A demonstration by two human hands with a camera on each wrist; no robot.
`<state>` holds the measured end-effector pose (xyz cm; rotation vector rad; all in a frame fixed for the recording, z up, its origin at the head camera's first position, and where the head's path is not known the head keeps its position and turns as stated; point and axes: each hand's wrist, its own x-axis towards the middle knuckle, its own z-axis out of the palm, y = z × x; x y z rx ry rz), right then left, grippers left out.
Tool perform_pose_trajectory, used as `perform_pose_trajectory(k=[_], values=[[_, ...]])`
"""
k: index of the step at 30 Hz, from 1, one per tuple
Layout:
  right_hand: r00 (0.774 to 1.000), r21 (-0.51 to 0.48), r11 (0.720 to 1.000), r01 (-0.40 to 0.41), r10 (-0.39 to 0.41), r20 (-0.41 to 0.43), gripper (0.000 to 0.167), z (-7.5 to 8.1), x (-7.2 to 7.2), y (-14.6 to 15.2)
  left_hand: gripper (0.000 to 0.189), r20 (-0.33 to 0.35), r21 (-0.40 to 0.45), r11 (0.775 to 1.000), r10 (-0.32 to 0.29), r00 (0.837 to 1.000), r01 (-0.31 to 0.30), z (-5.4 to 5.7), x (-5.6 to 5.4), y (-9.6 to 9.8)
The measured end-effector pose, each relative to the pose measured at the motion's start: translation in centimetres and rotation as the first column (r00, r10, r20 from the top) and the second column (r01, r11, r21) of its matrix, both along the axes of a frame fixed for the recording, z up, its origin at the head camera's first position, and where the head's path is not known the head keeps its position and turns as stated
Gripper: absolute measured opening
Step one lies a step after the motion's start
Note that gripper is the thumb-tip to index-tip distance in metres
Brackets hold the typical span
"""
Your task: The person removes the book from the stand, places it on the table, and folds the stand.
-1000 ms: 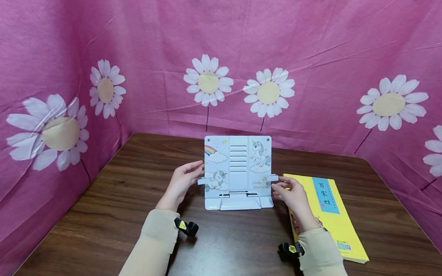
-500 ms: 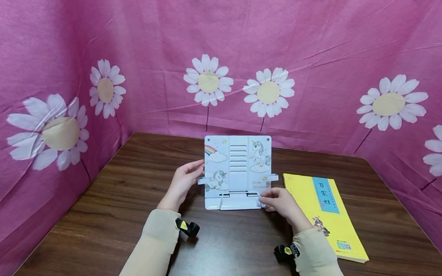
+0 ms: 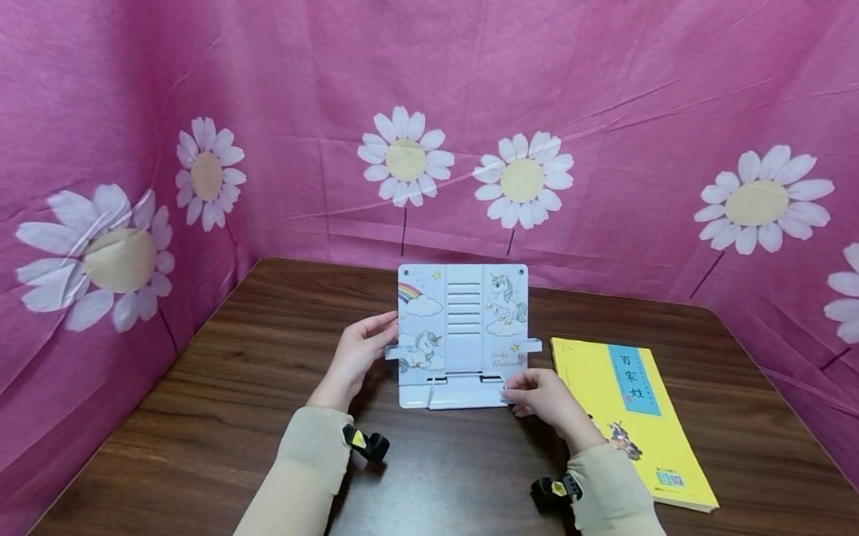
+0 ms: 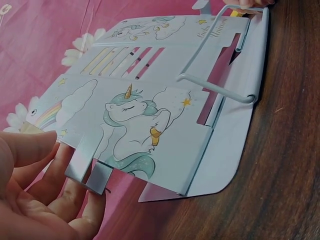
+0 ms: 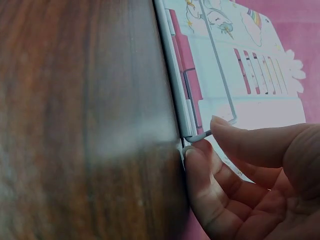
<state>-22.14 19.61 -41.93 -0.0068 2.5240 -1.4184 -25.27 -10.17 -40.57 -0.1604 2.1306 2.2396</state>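
Observation:
A white metal book stand [image 3: 462, 351] printed with unicorns and a rainbow stands upright on the table, leaning back. My left hand [image 3: 354, 354] grips its left edge; in the left wrist view the thumb lies at the front edge and the other fingers reach behind the panel, beside the left side clip [image 4: 82, 161]. At the lower right corner, my right hand [image 3: 545, 397] pinches the stand, its thumb against the end of the wire page holder [image 5: 221, 75] and its fingers at the base. The wire juts forward over the base lip [image 4: 235, 155].
A yellow book [image 3: 662, 446] with a blue title panel lies flat to the right, close behind my right wrist. The brown wooden table [image 3: 200, 418] ends at a pink cloth [image 3: 467, 62] with white daisies, hung behind and along both sides.
My right hand has moved down and left from the right side clip to the stand's lower right corner. My left hand and the book stand have stayed in place.

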Motion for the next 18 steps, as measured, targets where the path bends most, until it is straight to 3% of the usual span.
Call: perform_pose_trajectory(k=[10,18], values=[[1.000,-0.021,1.000,-0.022,0.021,-0.019,0.008,0.05,0.01,0.08,0.033,0.012,0.000,1.000,0.029,1.000,-0.029,0.01,0.18,0.09],[0.998,-0.023,0.998,0.058,-0.058,0.022,0.011,-0.16,-0.30,0.44,0.028,0.046,-0.030,0.999,0.034,0.998,-0.033,0.09,0.29,-0.02]])
